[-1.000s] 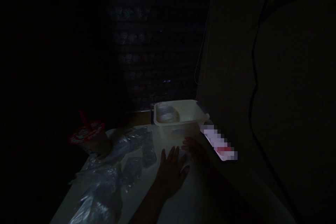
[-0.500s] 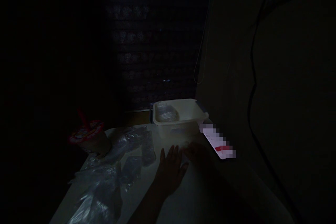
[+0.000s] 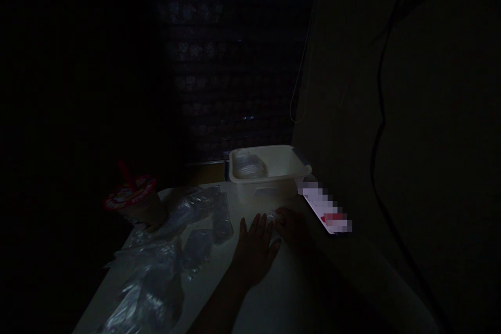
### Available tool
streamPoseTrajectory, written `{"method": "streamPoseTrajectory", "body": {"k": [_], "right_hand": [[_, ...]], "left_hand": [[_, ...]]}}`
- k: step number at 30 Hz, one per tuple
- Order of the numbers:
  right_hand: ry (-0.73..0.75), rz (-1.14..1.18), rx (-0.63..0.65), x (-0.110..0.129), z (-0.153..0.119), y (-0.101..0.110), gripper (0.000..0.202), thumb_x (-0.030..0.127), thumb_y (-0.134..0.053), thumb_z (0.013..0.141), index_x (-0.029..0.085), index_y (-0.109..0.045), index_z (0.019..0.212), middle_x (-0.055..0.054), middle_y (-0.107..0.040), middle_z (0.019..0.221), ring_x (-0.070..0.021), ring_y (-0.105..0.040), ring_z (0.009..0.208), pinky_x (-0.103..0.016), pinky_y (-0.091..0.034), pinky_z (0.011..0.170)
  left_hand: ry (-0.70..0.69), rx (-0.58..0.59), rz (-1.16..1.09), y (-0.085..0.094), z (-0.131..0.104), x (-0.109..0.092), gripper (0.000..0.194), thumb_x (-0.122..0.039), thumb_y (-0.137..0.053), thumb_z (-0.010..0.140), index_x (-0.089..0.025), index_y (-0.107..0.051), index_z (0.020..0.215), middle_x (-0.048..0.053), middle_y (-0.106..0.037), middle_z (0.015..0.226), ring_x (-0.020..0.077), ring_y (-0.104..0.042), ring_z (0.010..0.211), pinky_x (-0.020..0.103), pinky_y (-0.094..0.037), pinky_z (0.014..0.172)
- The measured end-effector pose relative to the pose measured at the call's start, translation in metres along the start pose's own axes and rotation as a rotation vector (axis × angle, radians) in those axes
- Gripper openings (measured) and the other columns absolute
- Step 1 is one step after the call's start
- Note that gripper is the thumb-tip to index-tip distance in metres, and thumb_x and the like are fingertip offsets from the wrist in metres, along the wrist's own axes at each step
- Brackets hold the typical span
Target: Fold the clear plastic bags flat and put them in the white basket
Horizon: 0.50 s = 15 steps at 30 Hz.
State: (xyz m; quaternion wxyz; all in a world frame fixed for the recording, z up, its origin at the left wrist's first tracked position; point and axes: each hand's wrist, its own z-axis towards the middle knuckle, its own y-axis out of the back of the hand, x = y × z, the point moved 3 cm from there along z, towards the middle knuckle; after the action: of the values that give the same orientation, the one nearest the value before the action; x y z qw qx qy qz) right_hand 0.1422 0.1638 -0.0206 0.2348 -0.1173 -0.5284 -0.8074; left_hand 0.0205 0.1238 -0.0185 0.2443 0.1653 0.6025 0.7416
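Observation:
My left hand (image 3: 253, 253) lies flat on the white table, palm down with its fingers apart. Close against its fingertips, my right hand (image 3: 291, 228) is closed, the fingers pinched on a small piece of clear plastic (image 3: 271, 216). Dim light hides most of the right fingers and the plastic's full shape. Just beyond both hands stands a whitish plastic tub (image 3: 270, 180), with a clear plastic bundle (image 3: 249, 167) inside on its left. Flat clear plastic bags (image 3: 198, 248) are spread on the table to the left of my left hand.
A cup with a red-rimmed lid and red straw (image 3: 131, 195) stands at the table's left edge. A lit phone (image 3: 319, 206), partly pixelated, lies right of the tub. Crumpled plastic (image 3: 148, 292) covers the near left. A dark cable (image 3: 378, 151) hangs along the right wall.
My right hand has shifted slightly, and more of the clear plastic shows between the hands. The left hand stays in nearly the same place. The view has tilted a little.

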Motion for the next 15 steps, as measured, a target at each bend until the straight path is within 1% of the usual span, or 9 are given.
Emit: {"method": "streamPoseTrajectory", "body": {"k": [5,9,12,15], "right_hand": [[0.139,-0.052,-0.043,-0.001,-0.003,-0.001,0.016,0.020,-0.046,0.068,0.018,-0.060,0.074,-0.005,-0.062,0.073,-0.0166,-0.055,0.069,-0.029,-0.041,0.065],[0.210,-0.087,-0.008,0.000,-0.004,0.002,0.017,0.019,-0.045,0.070,0.020,-0.062,0.069,-0.006,-0.062,0.076,-0.0173,-0.054,0.073,-0.030,-0.041,0.066],[0.285,-0.061,0.003,-0.001,-0.009,0.005,0.018,0.019,-0.044,0.071,0.021,-0.062,0.071,-0.005,-0.063,0.085,-0.0179,-0.054,0.082,-0.031,-0.042,0.070],[0.362,-0.057,-0.007,-0.002,-0.019,0.005,0.019,0.020,-0.044,0.071,0.021,-0.062,0.077,-0.005,-0.062,0.093,-0.0203,-0.050,0.094,-0.036,-0.039,0.077]], "left_hand": [[0.001,-0.013,0.007,-0.002,0.000,0.000,0.046,-0.042,-0.014,0.084,-0.021,-0.029,0.122,0.008,-0.030,0.130,0.0236,-0.020,0.120,0.052,-0.018,0.093],[-0.004,-0.024,-0.002,-0.004,-0.001,0.000,0.047,-0.042,-0.015,0.084,-0.018,-0.029,0.122,0.008,-0.028,0.130,0.0230,-0.018,0.121,0.051,-0.017,0.094],[0.003,-0.028,-0.009,-0.005,0.000,0.002,0.049,-0.040,-0.015,0.084,-0.014,-0.026,0.124,0.008,-0.029,0.130,0.0220,-0.019,0.121,0.050,-0.018,0.094],[0.005,-0.031,-0.017,-0.006,0.000,0.003,0.049,-0.039,-0.014,0.084,-0.012,-0.021,0.125,0.009,-0.028,0.130,0.0212,-0.018,0.121,0.049,-0.019,0.094]]}}
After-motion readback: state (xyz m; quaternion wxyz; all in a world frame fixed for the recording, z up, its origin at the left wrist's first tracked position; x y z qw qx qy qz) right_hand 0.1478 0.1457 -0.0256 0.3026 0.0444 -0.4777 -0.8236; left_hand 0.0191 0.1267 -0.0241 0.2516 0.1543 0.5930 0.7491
